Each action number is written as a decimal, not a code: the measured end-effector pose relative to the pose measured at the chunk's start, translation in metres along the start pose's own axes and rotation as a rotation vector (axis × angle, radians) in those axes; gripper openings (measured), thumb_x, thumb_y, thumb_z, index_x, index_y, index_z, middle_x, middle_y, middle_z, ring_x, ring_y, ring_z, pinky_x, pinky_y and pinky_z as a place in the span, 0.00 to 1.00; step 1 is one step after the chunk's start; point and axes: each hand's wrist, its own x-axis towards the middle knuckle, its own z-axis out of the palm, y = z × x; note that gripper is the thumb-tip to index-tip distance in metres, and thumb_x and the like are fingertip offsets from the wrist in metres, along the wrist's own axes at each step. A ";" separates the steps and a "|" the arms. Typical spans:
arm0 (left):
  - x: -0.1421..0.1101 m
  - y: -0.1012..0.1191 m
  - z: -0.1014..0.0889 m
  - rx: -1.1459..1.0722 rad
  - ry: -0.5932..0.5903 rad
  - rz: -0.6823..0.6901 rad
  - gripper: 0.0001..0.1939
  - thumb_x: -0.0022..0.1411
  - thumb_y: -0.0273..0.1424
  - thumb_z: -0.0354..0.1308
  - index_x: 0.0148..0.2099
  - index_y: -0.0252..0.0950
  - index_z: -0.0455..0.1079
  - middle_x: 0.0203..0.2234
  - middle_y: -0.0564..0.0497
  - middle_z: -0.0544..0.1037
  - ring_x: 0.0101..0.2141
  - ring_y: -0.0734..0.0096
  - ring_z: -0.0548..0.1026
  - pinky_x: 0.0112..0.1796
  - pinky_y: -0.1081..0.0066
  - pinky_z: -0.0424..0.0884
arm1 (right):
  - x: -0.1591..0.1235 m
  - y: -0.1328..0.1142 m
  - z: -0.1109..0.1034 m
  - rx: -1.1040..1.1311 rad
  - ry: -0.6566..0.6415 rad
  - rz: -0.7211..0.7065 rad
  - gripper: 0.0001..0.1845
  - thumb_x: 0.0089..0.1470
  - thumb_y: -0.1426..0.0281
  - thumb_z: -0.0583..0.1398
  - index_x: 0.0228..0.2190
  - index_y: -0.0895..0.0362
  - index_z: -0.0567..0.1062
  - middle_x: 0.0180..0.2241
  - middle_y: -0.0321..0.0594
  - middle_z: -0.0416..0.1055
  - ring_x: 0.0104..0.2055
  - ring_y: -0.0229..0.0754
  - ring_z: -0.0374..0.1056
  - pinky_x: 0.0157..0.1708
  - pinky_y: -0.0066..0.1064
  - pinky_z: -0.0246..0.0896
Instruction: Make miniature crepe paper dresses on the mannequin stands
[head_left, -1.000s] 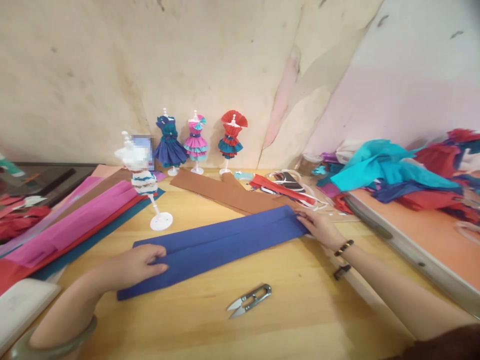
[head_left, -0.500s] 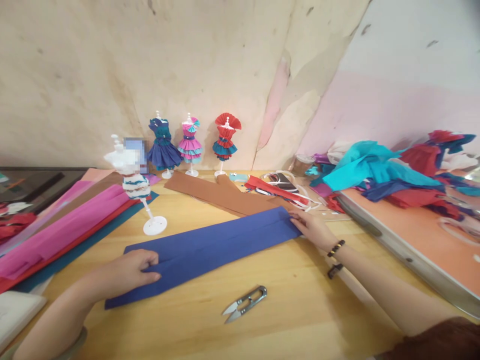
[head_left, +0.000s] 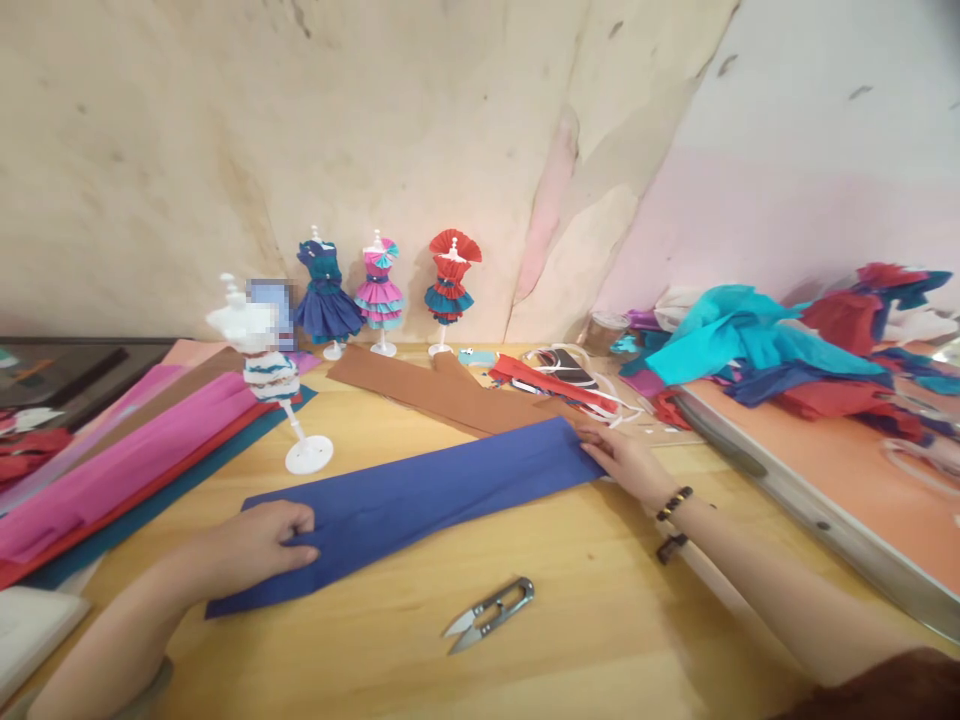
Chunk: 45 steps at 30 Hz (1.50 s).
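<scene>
A long strip of blue crepe paper (head_left: 442,495) lies slantwise across the wooden table, its surface slightly rippled. Near its left end, my left hand (head_left: 262,545) pinches the paper between thumb and bent fingers. My right hand (head_left: 619,460) grips the right end, fingertips together at its edge. Below the strip rests a pair of thread snips (head_left: 491,615), blades pointing left, touched by neither hand. Just behind the strip's left part stands a small white dress form (head_left: 259,365) wrapped in white and teal bands.
Three little dressed forms (head_left: 382,285) line the back wall. Brown paper pieces (head_left: 427,385) lie behind the strip. Stacked coloured paper, including a pink sheet (head_left: 135,450), covers the left. Crumpled scraps (head_left: 750,335) are heaped at right on an orange-topped board (head_left: 847,470).
The lengthwise crease along the blue paper has softened, and its surface looks more rippled near the right half. Both hands keep their hold with hardly any movement.
</scene>
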 end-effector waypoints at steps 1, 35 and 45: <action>-0.001 0.001 -0.001 -0.011 -0.042 0.005 0.16 0.54 0.47 0.52 0.31 0.38 0.65 0.28 0.54 0.73 0.31 0.67 0.71 0.32 0.73 0.65 | 0.000 -0.003 -0.002 -0.007 0.012 -0.015 0.17 0.58 0.63 0.53 0.46 0.55 0.72 0.37 0.45 0.78 0.37 0.49 0.75 0.37 0.42 0.71; -0.017 0.015 -0.025 -0.034 -0.106 0.003 0.17 0.57 0.46 0.48 0.34 0.38 0.66 0.33 0.51 0.73 0.33 0.66 0.70 0.33 0.72 0.63 | -0.035 -0.104 0.018 -0.186 -0.411 -0.574 0.28 0.63 0.61 0.51 0.63 0.49 0.57 0.66 0.43 0.49 0.68 0.49 0.42 0.65 0.51 0.42; -0.012 0.010 -0.020 -0.061 -0.100 0.006 0.16 0.56 0.46 0.50 0.33 0.38 0.67 0.31 0.52 0.73 0.31 0.66 0.69 0.31 0.72 0.61 | -0.033 -0.100 0.014 -0.210 -0.404 -0.534 0.28 0.63 0.60 0.51 0.63 0.50 0.57 0.66 0.44 0.47 0.68 0.51 0.43 0.64 0.52 0.45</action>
